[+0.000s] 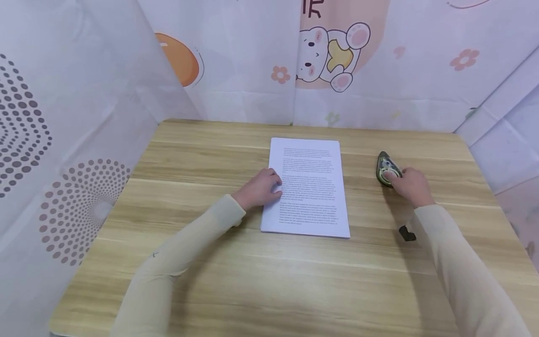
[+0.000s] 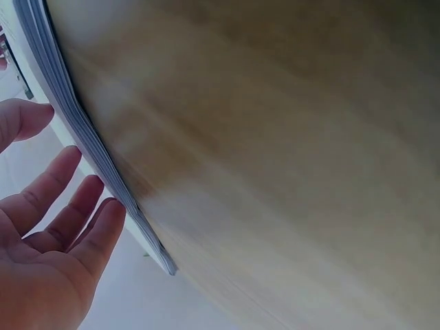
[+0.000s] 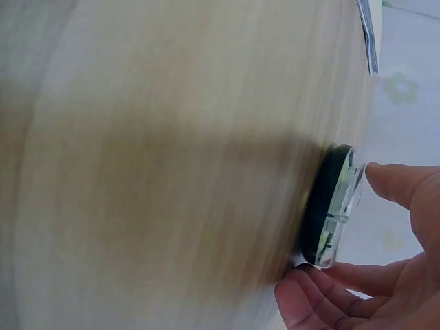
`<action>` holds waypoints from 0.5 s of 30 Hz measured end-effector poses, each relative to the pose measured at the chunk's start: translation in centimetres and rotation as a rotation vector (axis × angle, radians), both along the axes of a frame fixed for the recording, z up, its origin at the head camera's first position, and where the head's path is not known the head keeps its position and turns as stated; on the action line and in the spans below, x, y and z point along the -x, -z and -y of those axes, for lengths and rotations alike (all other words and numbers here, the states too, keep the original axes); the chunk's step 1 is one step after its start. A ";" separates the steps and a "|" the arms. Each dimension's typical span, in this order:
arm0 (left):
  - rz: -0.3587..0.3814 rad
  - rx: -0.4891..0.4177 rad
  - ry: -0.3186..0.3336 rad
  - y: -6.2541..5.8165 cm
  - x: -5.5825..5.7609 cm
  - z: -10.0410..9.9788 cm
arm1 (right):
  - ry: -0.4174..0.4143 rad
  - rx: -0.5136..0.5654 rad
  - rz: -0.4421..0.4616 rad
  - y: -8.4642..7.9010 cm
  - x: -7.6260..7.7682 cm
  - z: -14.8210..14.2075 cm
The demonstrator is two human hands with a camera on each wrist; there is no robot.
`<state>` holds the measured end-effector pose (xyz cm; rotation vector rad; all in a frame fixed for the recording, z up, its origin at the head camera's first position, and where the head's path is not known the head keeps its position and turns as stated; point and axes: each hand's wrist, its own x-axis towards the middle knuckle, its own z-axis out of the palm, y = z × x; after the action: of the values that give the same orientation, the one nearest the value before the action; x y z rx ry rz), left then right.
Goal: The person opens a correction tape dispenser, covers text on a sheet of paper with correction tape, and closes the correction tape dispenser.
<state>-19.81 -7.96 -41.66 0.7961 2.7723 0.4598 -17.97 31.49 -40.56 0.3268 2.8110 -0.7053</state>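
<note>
Paper stack [image 1: 311, 187]: we see it lying on the wooden table [image 1: 269, 281], dense print covering its top sheet.
Left hand [image 1: 262, 188]: at the stack's left edge, fingers relaxed, parted and slightly bent, fingertips at the edge.
Correction tape [image 1: 386, 167]: teardrop-shaped, with a clear cover, to the right of the stack and well apart from it.
Right hand [image 1: 412, 186]: to the stack's right, pinching the correction tape between thumb and fingers; how firmly, we cannot tell.
Curtain [image 1: 236, 61]: beyond the stack, we see a cartoon bear [image 1: 313, 51] printed sideways.
</note>
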 end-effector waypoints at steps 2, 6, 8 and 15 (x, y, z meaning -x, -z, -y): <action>-0.001 -0.006 0.003 0.0 0.0 0.1 | 0.004 -0.002 -0.014 0.0 0.1 0.0; -0.006 -0.023 0.014 0.1 0.1 0.2 | 0.008 -0.003 -0.031 0.1 0.2 -0.1; -0.008 -0.026 0.019 0.2 0.1 0.3 | 0.006 -0.007 -0.035 0.1 0.3 -0.1; -0.005 -0.022 0.023 0.4 0.3 0.3 | 0.001 0.000 -0.016 -0.3 0.4 -0.2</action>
<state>-20.08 -8.29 -42.04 0.8339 2.7649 0.4854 -18.39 31.67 -40.28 0.3246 2.8260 -0.7116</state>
